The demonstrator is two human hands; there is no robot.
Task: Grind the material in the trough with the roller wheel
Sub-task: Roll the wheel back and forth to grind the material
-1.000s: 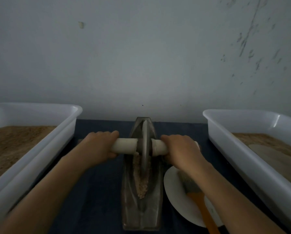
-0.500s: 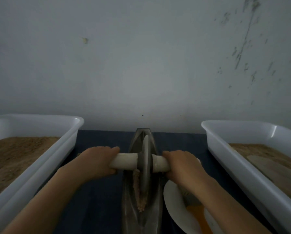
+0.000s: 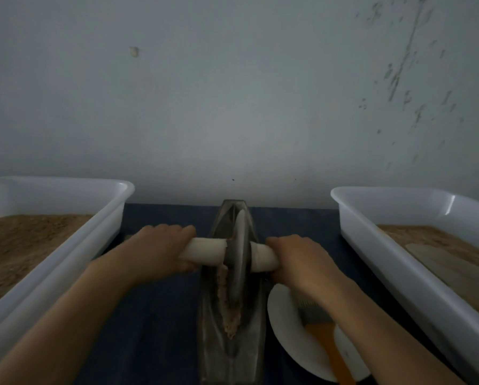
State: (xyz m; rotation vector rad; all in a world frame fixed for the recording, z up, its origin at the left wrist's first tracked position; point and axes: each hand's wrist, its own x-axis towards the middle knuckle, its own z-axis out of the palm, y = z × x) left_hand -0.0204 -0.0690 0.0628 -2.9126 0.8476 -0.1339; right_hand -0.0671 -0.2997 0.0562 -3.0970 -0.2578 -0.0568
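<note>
Roller wheel [image 3: 239, 255] rolling slightly nearer along trough [image 3: 227, 357]; left hand [image 3: 160, 250], right hand [image 3: 299, 262] gripping its white handle ends, wheel sitting between them.

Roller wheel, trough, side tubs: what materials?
Roller wheel: likely metal, dull grey disc with faint sheen; its handles look wrapped in white cloth or tape. Trough: same grey, metal or stone, unclear. Tubs: glossy translucent white plastic.

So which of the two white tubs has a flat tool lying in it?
The right tub: a flat pale scraper lies on its brown powder. The left tub shows only powder.
</note>
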